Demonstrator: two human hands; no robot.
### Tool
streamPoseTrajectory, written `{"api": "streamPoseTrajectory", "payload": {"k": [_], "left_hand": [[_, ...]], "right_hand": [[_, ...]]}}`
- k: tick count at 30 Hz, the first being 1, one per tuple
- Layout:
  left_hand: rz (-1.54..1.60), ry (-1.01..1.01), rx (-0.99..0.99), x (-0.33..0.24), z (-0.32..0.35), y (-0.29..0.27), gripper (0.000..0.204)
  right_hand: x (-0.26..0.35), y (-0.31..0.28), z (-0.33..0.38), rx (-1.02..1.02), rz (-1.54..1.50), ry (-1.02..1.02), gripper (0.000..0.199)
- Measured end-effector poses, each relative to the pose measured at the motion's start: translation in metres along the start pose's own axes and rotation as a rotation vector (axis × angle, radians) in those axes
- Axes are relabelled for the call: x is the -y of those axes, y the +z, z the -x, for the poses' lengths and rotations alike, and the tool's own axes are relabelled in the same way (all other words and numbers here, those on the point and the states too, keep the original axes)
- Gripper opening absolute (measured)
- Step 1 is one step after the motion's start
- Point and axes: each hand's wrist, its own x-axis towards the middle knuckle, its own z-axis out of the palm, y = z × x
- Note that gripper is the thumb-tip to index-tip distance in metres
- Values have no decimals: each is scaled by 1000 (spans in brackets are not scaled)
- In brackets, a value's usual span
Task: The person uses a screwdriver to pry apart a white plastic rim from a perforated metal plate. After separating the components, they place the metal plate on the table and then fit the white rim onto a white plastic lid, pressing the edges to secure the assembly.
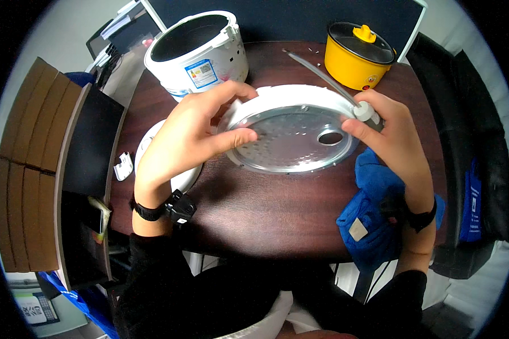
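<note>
Lid: you have a wide round white lid raised over the middle of the table, tilted so its shiny metal plate faces you, a round hole towards its right side.
Left hand: your left hand clamps the lid's left edge, thumb on the metal plate, fingers behind the white rim.
Right hand: your right hand is closed round the handle of a screwdriver, its shaft slanting up and left; the thumb reaches the lid's right edge, though how firmly it presses, you cannot tell from here.
Handling: the lid looks fairly light and stiff; the smooth metal is probably slippery and the thin plate may dent. The thick white rim on opposite sides seems the best hold, clear of the hole.
Behind: a white cooker body stands back left, a yellow pot back right.
Nearer: a blue cloth lies by your right forearm, a small white plastic piece beyond your left.
</note>
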Motion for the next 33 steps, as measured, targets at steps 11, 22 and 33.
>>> {"api": "streamPoseTrajectory", "payload": {"k": [11, 22, 33], "left_hand": [[219, -159, 185, 6, -5, -7, 32], [153, -105, -140, -4, 3, 1, 31], [-45, -81, -251, -11, 3, 13, 41]], "right_hand": [[-18, -21, -6, 106, 27, 22, 20], [3, -24, 8, 38, 1, 82, 20], [46, -27, 28, 236, -14, 106, 27]]}}
